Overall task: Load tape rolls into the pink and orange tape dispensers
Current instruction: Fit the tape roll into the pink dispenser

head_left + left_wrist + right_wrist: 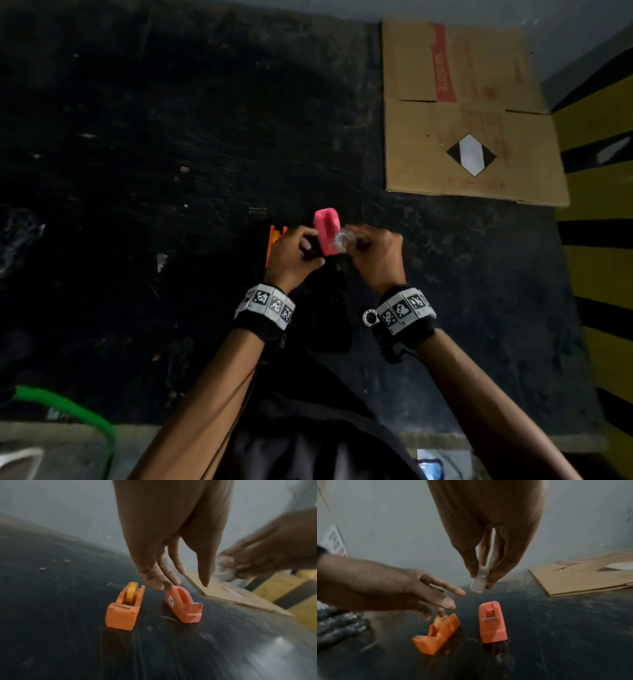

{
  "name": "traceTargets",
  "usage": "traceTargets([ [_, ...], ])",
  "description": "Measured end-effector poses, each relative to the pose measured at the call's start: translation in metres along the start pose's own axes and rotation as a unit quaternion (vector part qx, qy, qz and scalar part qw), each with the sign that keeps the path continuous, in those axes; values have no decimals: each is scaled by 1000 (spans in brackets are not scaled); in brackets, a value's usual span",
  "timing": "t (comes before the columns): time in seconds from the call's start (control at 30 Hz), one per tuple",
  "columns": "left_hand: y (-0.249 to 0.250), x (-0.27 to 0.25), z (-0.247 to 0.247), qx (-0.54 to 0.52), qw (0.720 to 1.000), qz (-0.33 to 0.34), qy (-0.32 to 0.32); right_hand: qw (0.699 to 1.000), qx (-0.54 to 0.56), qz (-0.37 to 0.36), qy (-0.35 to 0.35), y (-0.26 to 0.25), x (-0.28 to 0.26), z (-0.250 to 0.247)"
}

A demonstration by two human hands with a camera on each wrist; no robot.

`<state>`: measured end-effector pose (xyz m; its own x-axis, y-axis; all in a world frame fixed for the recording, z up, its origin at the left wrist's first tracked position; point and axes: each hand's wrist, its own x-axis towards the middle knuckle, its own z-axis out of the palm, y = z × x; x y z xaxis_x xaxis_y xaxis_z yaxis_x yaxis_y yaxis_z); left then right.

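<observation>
On the dark tabletop (171, 154) a pink tape dispenser (327, 231) stands with an empty slot, also seen in the wrist views (183, 605) (492, 623). To its left sits the orange dispenser (123, 609) (436, 632), with a yellow tape roll (131, 592) in its slot. In the head view my left hand half hides the orange dispenser (274, 240). My right hand (481, 578) (352, 241) pinches a clear tape roll (479, 580) (342, 240) just above the pink dispenser. My left hand (185, 585) (298, 246) hovers with straight fingers between the dispensers, holding nothing.
A flattened cardboard box (469, 113) lies at the back right. A yellow and black striped surface (596, 192) borders the table on the right. A green tube (68, 404) curves at the lower left. Something dark and crumpled (337, 622) lies left of the dispensers.
</observation>
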<state>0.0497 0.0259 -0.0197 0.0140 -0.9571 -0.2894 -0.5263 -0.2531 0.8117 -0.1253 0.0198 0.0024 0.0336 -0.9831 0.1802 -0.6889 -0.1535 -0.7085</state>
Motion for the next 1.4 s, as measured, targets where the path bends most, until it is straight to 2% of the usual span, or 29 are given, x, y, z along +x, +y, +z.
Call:
traceTargets([
  [0.1,3,22,9,77,997,10,-5,1000,-28,0,-14,11,23,20],
  [0.23,-4,50,23,123,991,-31,-32,996,-71,20,-41,34,47,55],
  [0.47,-20,74,48,114,993,-36,-26,994,-79,40,-57,53,56,80],
  [0.63,-31,82,52,68,997,-43,-19,993,-64,17,-100,63,60,77],
  [0.97,-34,85,52,70,997,-34,-27,986,-82,-7,-145,71,67,69],
  [1.2,-39,87,45,96,991,29,-92,968,-90,-26,-233,75,81,42],
  [1.4,-41,85,45,95,991,43,-89,965,-116,-16,-235,68,93,37],
])
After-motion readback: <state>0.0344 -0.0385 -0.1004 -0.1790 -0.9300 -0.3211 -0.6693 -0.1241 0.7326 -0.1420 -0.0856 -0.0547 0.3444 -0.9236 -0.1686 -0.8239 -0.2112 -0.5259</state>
